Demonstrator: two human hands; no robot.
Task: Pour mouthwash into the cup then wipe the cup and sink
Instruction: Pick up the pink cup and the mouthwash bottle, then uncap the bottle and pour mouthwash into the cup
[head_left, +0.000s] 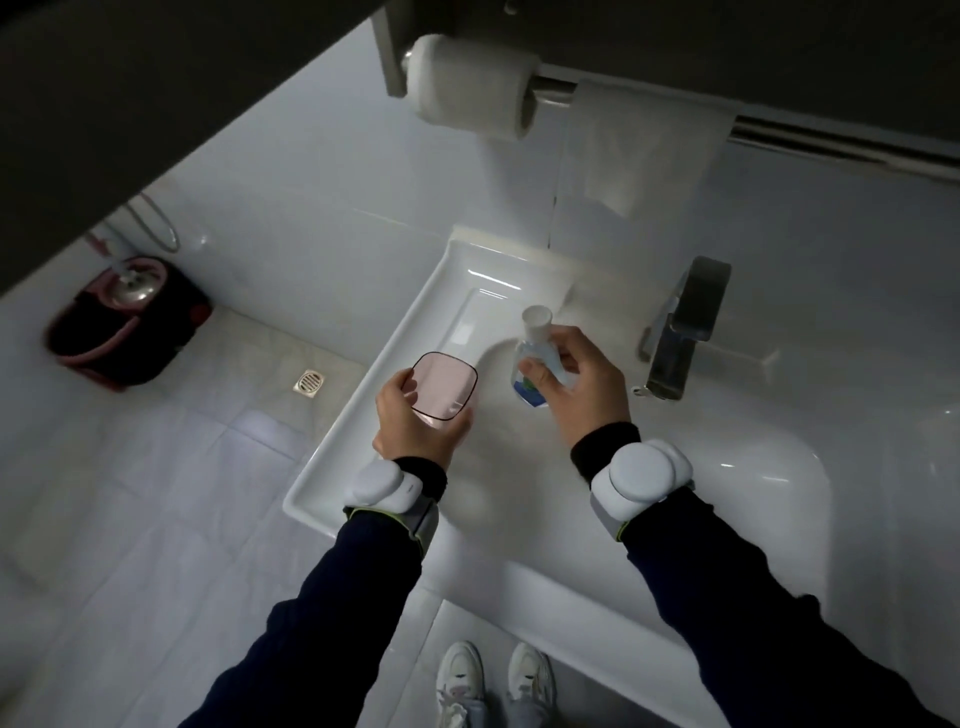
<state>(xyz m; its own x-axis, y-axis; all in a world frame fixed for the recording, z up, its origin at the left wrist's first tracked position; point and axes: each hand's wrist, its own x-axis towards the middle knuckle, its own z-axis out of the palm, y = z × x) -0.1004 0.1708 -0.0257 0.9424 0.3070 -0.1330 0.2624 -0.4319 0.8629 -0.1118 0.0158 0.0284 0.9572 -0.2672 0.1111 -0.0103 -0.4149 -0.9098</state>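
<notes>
While the left hand (415, 421) grips the pink cup (444, 385), the right hand (576, 387) clasps the mouthwash bottle (530, 358) above the sink (415, 332).

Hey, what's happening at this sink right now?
A person stands at a white sink, holding a pink cup in the left hand and a small clear bottle in the right hand. The bottle is roughly upright beside the cup, and nothing is pouring yet. The faucet appears off.
</notes>
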